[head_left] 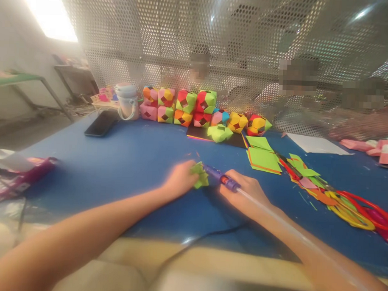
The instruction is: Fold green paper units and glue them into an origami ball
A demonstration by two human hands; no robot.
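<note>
In the middle of the blue table [126, 160], my left hand [180, 177] is closed on a small folded piece of green paper [200, 175]. A purple hot glue gun [223, 178] is gripped in my right hand [246, 192], its tip pointing left at the folded paper. I cannot tell whether the tip touches it. A clear glue stick [274, 214] trails from the gun's back over my right forearm. A dark cord [206, 235] runs below the gun towards the table's front edge.
Folded paper cubes [186, 100] stand in stacks behind my hands. A phone [101, 123] and a lidded cup [127, 100] are at the back left. Green paper squares [264, 158] and scissors [354, 210] lie right. Behind a perforated metal screen [172, 34] are people.
</note>
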